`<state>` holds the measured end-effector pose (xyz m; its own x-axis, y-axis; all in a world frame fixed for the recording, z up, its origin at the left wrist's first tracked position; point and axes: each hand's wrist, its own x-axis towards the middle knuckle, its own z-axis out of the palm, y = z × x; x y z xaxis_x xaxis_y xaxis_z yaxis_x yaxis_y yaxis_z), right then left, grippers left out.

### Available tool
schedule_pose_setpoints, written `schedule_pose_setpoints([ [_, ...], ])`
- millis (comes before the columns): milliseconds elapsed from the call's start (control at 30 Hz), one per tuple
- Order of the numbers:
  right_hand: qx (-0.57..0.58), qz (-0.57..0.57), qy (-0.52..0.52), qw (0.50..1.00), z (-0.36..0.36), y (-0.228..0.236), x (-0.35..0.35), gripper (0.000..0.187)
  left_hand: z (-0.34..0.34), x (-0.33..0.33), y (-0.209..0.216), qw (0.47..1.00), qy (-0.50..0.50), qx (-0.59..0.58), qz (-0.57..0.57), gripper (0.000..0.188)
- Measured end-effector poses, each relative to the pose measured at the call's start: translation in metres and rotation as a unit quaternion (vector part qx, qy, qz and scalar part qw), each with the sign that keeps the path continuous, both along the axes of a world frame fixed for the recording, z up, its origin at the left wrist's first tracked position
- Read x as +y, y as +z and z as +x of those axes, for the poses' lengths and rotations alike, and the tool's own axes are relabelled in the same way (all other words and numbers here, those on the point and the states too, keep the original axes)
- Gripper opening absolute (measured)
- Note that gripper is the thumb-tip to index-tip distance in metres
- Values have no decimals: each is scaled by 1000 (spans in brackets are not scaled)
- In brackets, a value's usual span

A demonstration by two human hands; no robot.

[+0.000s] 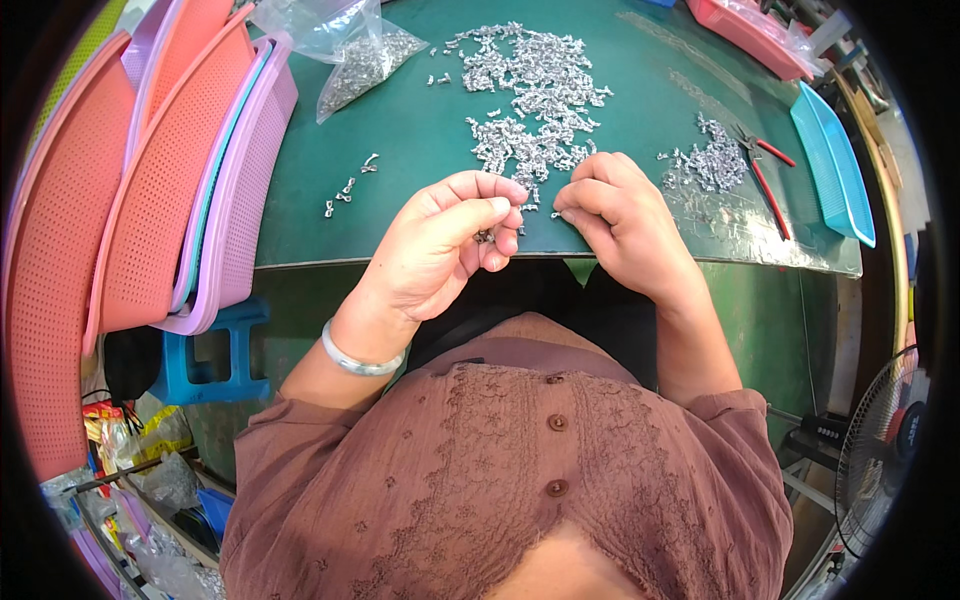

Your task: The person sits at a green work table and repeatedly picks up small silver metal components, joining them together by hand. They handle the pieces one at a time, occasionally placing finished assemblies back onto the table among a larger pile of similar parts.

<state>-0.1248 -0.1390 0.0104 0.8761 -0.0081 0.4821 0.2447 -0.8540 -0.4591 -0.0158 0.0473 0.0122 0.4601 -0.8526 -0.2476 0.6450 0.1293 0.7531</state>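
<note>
Small silvery metal pieces [540,80] lie in a long heap on the green tabletop, reaching down to just beyond my hands. My left hand [440,230], with a pale bangle on the wrist, is closed near the table's front edge; a few of the metal pieces [484,237] show in its curled fingers. Thumb and forefinger of that hand press together at the tips. My right hand [625,210] pinches one small metal piece [556,214] a short way to the right. The exact shape of the pieces is too small to make out.
Stacked coral and purple plastic baskets [240,170] stand on the left. A clear bag of metal pieces [370,65] lies at the far left. Rightward are a smaller pile [712,160], red-handled pliers [768,190], a blue basket [832,165] and a fan [880,450].
</note>
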Motion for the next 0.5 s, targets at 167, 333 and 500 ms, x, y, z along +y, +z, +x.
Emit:
schedule_pose_setpoints([
  [167, -44, 53, 10, 998, 0, 4, 8, 11, -3, -3, 4, 999, -7, -30, 30, 12],
  [333, -102, 59, 33, 992, 1, 10, 18, 14, -5, -7, 12, 993, -35, -81, 81, 13],
  [500, -124, 52, 52, 990, 3, 9, 23, 17, -6, -9, 10, 991, -24, -102, 77, 13],
])
